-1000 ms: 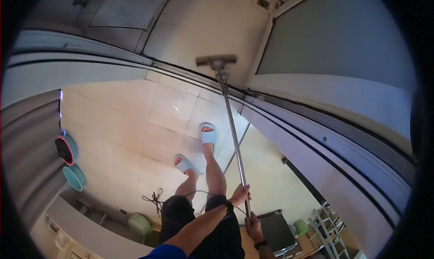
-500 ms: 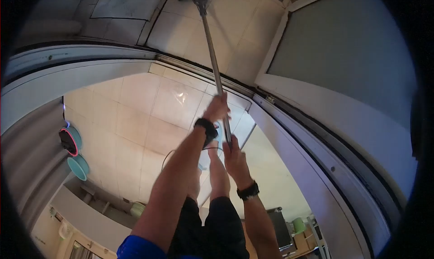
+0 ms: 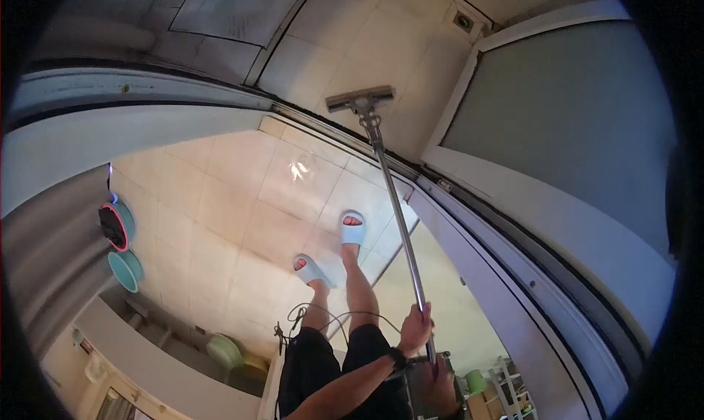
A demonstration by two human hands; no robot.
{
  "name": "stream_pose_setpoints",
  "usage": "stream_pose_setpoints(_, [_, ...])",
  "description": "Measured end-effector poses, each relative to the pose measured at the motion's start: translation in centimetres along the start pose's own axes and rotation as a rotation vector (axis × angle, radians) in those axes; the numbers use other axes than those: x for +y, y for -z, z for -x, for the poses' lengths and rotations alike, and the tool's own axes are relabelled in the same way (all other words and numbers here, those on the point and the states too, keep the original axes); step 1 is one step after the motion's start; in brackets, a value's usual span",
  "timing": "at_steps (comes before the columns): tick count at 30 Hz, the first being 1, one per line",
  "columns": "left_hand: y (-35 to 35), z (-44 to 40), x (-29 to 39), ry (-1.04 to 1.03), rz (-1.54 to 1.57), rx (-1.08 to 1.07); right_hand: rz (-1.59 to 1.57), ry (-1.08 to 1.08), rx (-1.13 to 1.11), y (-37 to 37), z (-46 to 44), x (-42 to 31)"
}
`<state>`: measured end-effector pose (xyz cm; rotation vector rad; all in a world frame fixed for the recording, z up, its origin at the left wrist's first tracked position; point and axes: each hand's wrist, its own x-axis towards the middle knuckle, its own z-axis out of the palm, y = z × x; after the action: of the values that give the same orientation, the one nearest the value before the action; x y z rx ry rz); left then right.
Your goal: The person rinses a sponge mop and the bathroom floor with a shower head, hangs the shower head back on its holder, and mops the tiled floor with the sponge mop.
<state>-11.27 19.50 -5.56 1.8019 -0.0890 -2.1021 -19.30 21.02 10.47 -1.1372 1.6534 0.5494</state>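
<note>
A sponge mop with a long metal handle (image 3: 400, 222) slants across the view. Its wide flat head (image 3: 359, 99) rests on the tiles just past the door sill. My left hand (image 3: 416, 330), with a dark band on the wrist, is closed around the handle's lower part in view. Below it, close to my body, my right hand (image 3: 440, 391) wraps the handle's end; it is somewhat blurred. A thin black cable (image 3: 334, 317) loops in front of my legs. My feet are in light blue slippers (image 3: 353, 231) on the near side of the sill.
A sliding-door track (image 3: 330, 135) crosses between the two floor areas. A frosted door panel (image 3: 550, 112) stands at the right. Two basins, one teal (image 3: 125, 271) and one pink-rimmed (image 3: 117, 225), sit at the left by a grey curtain (image 3: 62, 258). A floor drain (image 3: 463, 22) lies beyond.
Both hands have drawn back toward my body, pulling the mop with them. Its head has slid from the far tiles to near the sill. My slippers now show fully.
</note>
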Motion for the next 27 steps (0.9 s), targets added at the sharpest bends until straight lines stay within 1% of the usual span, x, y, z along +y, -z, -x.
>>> stream_pose_setpoints(1, [0.0, -1.2, 1.1, 0.02, 0.071, 0.065, -0.013, 0.004, 0.016, 0.4, -2.0, -1.4])
stream_pose_setpoints(3, [1.9, -6.1, 3.2, 0.028, -0.013, 0.11, 0.017, 0.024, 0.025, 0.1, -6.8, -2.2])
stream_pose_setpoints(4, [3.3, -10.4, 2.2, -0.136, -0.159, 0.204, 0.027, 0.062, 0.065, -0.4, -9.5, -3.6])
stream_pose_setpoints(5, [5.6, -14.8, 1.9, -0.28, -0.179, 0.216, 0.035, 0.082, 0.094, -1.2, -12.0, -5.4])
stream_pose_setpoints(6, [8.3, -16.5, 5.3, -0.231, -0.324, 0.296, -0.021, 0.14, 0.054, -2.1, -15.0, -6.9])
stream_pose_setpoints(7, [11.5, -18.4, 7.9, -0.294, -0.387, 0.3, -0.087, 0.196, 0.058, -2.5, -17.3, -10.2])
stream_pose_setpoints(9, [17.8, -22.4, 12.6, -0.42, -0.515, 0.32, -0.09, 0.18, 0.094, -3.4, -19.7, -16.8])
stream_pose_setpoints(10, [19.2, -20.1, 16.9, -0.264, -0.363, 0.299, -0.088, 0.257, 0.173, -5.1, -20.5, -17.1])
stream_pose_setpoints(11, [19.5, -17.8, 19.7, -0.104, -0.215, 0.273, -0.09, 0.328, 0.25, -6.1, -20.9, -17.2])
stream_pose_setpoints(12, [19.4, -18.2, 18.0, -0.092, -0.226, 0.272, -0.123, 0.394, 0.289, -6.5, -20.2, -16.7])
stream_pose_setpoints(13, [19.7, -19.9, 14.8, -0.158, -0.315, 0.17, -0.133, 0.383, 0.286, -6.5, -18.7, -15.9])
stream_pose_setpoints(14, [18.9, -19.3, 12.9, -0.201, -0.371, 0.135, -0.041, 0.391, 0.251, -6.2, -17.2, -14.3])
stream_pose_setpoints(15, [17.0, -17.4, 11.2, -0.244, -0.418, 0.146, 0.052, 0.405, 0.222, -5.8, -16.0, -12.5])
stream_pose_setpoints(16, [15.1, -15.6, 9.4, -0.291, -0.45, 0.16, 0.082, 0.411, 0.199, -5.9, -14.6, -8.9])
stream_pose_setpoints(17, [13.3, -13.6, 7.7, -0.318, -0.463, 0.157, 0.055, 0.366, 0.181, -5.5, -12.3, -7.3])
stream_pose_setpoints(18, [11.6, -11.6, 6.2, -0.301, -0.428, 0.143, 0.028, 0.321, 0.164, -5.2, -10.1, -5.7])
stream_pose_setpoints(19, [9.9, -9.6, 5.0, -0.15, -0.271, 0.095, -0.056, 0.222, 0.149, -3.9, -6.8, -5.9])
stream_pose_setpoints(20, [9.2, -7.7, 3.3, -0.196, -0.31, 0.046, -0.097, 0.175, 0.117, -3.6, -4.4, -5.4])
stream_pose_setpoints(21, [8.5, -4.7, 3.3, -0.156, -0.31, 0.083, -0.138, 0.132, 0.088, -3.6, -2.1, -4.8])
stream_pose_setpoints(22, [7.8, -1.6, 3.3, -0.117, -0.309, 0.119, -0.157, 0.153, 0.094, -4.1, 0.0, -4.2])
stream_pose_setpoints(23, [9.0, -0.4, 2.2, -0.322, -0.596, 0.018, -0.176, 0.174, 0.104, -4.8, 2.2, -3.5])
stream_pose_setpoints(24, [10.1, 1.5, 1.9, -0.56, -0.858, -0.031, -0.191, 0.147, 0.101, -5.6, 4.3, -3.9])
stream_pose_setpoints(25, [11.4, 3.4, 1.5, -0.914, -1.252, 0.02, -0.233, 0.218, 0.174, -6.2, 6.6, -4.7])
stream_pose_setpoints(26, [12.1, 4.0, 0.5, -0.932, -1.255, 0.018, -0.247, 0.23, 0.187, -7.4, 7.9, -5.1])
stream_pose_setpoints(27, [12.8, 4.6, -0.4, -0.699, -0.975, -0.028, -0.261, 0.237, 0.198, -8.8, 9.1, -5.4])
